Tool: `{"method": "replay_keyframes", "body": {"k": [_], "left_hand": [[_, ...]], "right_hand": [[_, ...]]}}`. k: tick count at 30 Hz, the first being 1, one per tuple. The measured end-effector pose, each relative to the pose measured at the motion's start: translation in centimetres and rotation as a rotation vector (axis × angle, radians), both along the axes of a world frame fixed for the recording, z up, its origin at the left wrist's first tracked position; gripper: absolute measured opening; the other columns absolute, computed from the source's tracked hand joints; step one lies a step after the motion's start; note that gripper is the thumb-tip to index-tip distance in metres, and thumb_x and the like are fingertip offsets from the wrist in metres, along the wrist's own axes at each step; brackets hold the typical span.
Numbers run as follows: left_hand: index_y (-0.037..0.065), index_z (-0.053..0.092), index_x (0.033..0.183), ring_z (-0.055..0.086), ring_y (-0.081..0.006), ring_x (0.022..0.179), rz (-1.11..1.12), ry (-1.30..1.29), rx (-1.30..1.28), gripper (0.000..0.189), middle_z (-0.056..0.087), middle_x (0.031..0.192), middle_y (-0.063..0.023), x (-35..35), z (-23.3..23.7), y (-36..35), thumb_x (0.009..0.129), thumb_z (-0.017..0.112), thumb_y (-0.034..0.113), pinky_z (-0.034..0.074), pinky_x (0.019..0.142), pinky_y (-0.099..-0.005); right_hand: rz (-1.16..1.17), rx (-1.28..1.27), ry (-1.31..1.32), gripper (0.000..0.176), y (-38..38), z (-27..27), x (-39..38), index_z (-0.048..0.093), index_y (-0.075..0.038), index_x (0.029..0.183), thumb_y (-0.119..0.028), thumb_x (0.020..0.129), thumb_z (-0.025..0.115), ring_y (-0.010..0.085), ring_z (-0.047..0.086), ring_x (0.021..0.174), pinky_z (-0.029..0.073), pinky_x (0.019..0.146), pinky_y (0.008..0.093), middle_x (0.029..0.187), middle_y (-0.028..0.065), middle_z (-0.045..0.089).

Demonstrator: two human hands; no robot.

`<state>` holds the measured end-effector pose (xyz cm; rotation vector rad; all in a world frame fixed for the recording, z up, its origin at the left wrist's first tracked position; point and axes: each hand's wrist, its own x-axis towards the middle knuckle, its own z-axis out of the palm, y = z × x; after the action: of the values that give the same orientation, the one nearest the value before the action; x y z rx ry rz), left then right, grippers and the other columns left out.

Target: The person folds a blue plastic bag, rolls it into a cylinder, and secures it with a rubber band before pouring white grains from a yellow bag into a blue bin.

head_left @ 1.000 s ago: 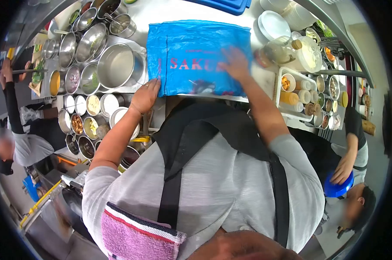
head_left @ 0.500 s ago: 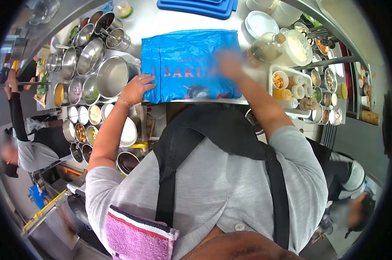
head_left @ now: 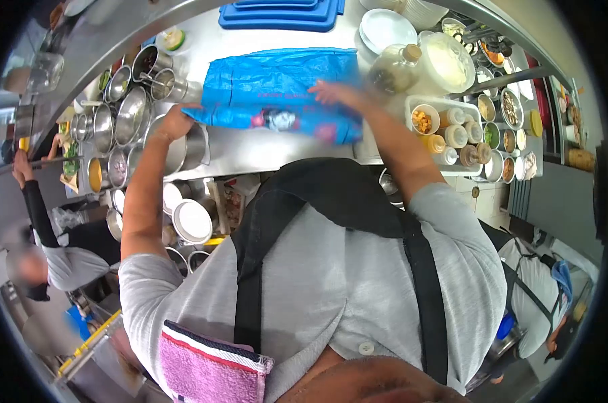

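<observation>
A blue plastic bag (head_left: 277,74) lies across the metal counter, its near part folded up over the rest so that most of the red lettering is covered. My left hand (head_left: 176,124) is closed on the bag's near left corner, close beside a deep metal pot (head_left: 195,148). Over the right half of the bag, my right hand (head_left: 336,94) points its fingers leftward, spread, just above the fold. The folded flap shows a printed picture and is smeared by motion at its right end.
Several metal bowls (head_left: 134,114) crowd the left side. A glass jar (head_left: 394,68), white plates (head_left: 388,30) and a white tray (head_left: 411,111) of sauce bottles stand right. Blue lids (head_left: 280,19) lie at the back. Two people work at the sides.
The bag's near edge has come up off the counter's front and folded away from me. My left hand moved left and gripped the corner; my right hand shifted slightly left.
</observation>
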<state>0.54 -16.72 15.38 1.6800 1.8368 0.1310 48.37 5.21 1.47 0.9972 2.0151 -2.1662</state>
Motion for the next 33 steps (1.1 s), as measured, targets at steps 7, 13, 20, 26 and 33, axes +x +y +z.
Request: {"method": "replay_keyframes", "body": {"k": [7,13,20,26,33], "left_hand": [[-0.003,0.072,0.097,0.068,-0.0208,0.075,0.292,-0.286,0.166,0.047,0.072,0.086,-0.012,-2.8,-2.4,8.5,0.103,0.066,0.044,0.055,0.074,-0.0362],[-0.001,0.073,0.093,0.067,-0.0199,0.068,0.387,-0.535,0.173,0.047,0.071,0.08,-0.0086,-7.3,-10.5,14.0,0.103,0.066,0.044,0.056,0.064,-0.038],[0.0,0.075,0.094,0.069,-0.0185,0.065,0.275,-0.307,-0.036,0.046,0.072,0.08,-0.0081,-10.2,-13.6,15.7,0.102,0.066,0.045,0.057,0.06,-0.0348],[0.002,0.075,0.106,0.071,-0.0192,0.08,0.477,-0.561,-0.089,0.044,0.075,0.094,-0.007,-5.8,-7.9,13.6,0.101,0.065,0.045,0.057,0.076,-0.0333],[0.003,0.077,0.114,0.066,-0.0136,0.094,0.403,-0.779,0.249,0.038,0.077,0.103,-0.0034,-4.3,-8.3,13.3,0.103,0.067,0.039,0.048,0.094,-0.0284]], "right_hand": [[-0.309,-0.423,0.246,0.097,0.9,-0.7,0.8,0.058,0.0,0.15,-0.082,0.101,0.036,0.026,0.056,0.141,0.044,0.119,0.0416,0.153,0.0165,0.059],[-0.745,-0.3,0.145,0.066,-2.2,2.3,2.6,0.058,0.004,0.146,-0.05,0.109,0.051,0.0248,0.067,0.127,0.052,0.11,0.0411,0.141,0.0175,0.067],[-0.456,-0.41,0.571,0.069,-6.5,4.2,7.2,0.045,0.002,0.157,-0.023,0.097,0.066,0.0197,0.057,0.136,0.044,0.116,0.0367,0.15,0.0116,0.06],[-0.715,0.311,-0.208,0.05,-9.7,5.8,1.3,0.072,-0.002,0.127,-0.033,0.091,0.086,0.0156,0.069,0.099,0.054,0.091,0.0338,0.108,0.0063,0.077],[-1.1,0.383,-0.28,0.053,-7.7,-0.6,-0.4,0.077,-0.003,0.11,-0.051,0.089,0.082,0.0285,0.074,0.091,0.055,0.085,0.042,0.097,0.0158,0.079]]}}
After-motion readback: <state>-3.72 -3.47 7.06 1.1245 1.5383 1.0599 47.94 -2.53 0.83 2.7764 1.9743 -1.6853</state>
